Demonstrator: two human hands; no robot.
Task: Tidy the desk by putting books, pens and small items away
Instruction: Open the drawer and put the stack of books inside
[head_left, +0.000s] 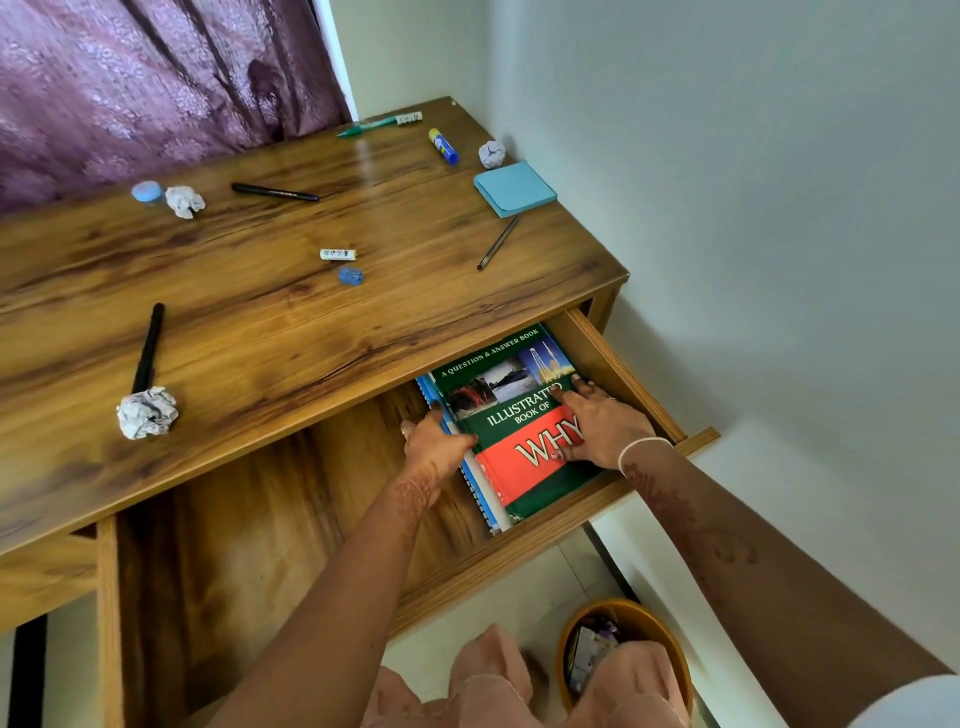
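Reaching into the open drawer (519, 551) at lower centre of the frame, both hands are on a green and red book (498, 467). The book lies flat in the drawer's right end, on top of a blue spiral notebook (480, 488) whose edge shows along its left side. The left hand (434, 441) grips the book's left edge, thumb on the cover and fingers curled down beside the stack. The right hand (597, 421) lies flat on the cover near its right edge, fingers spread and fairly straight. The hands are apart, one at each side of the cover.

Above the drawer, the desk (260, 322) holds scattered items. At left, a black pen (148, 348) touches a paper ball (148, 413). At upper left are a blue lid (146, 191), a second ball (184, 201) and a marker (275, 192). An eraser (337, 254) and a sharpener (350, 275) sit near the centre. Toward the upper right lie a pencil (498, 242), blue sticky notes (514, 187), a third ball (491, 154), a glue stick (443, 146) and a green pen (369, 126).

A bin (576, 623) stands on the floor at lower right.
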